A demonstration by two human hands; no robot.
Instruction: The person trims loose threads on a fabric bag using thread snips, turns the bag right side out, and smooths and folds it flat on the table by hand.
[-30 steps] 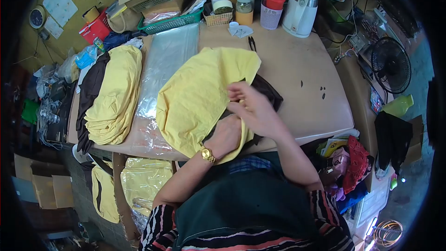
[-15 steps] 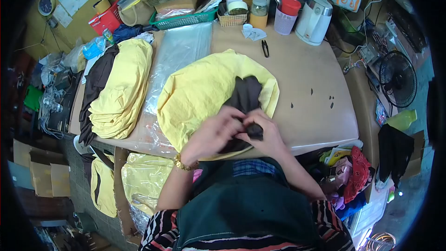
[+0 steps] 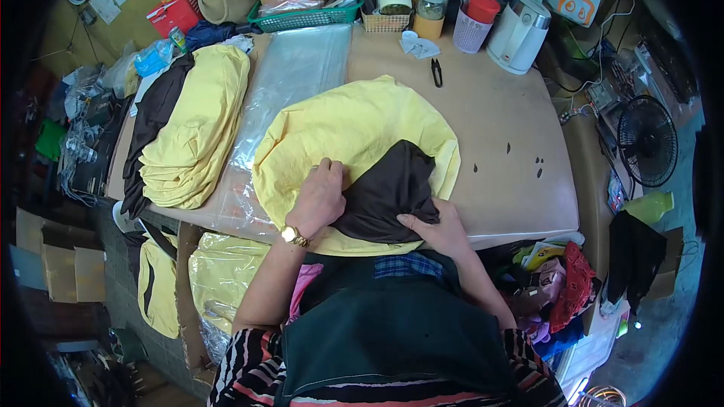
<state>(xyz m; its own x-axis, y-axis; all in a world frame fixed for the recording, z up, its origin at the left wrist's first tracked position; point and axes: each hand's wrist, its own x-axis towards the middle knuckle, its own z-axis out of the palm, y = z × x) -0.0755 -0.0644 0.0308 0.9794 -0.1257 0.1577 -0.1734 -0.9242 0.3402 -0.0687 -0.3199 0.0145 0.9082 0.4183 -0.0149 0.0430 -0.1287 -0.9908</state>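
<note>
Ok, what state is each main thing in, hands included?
Yellow cloth, spread on the table, creased
Dark cloth, loosely folded, on the yellow cloth
Left hand, fingers curled, on the yellow cloth
Right hand, thumb over the dark cloth's edge
Yellow pile, folded in layers
Clear plastic, flat
Snips, lying down
Kettle, upright, lid closed
Fan, upright, spin unclear

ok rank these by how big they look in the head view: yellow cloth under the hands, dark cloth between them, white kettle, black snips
1. Yellow cloth
2. Dark cloth
3. White kettle
4. Black snips
</note>
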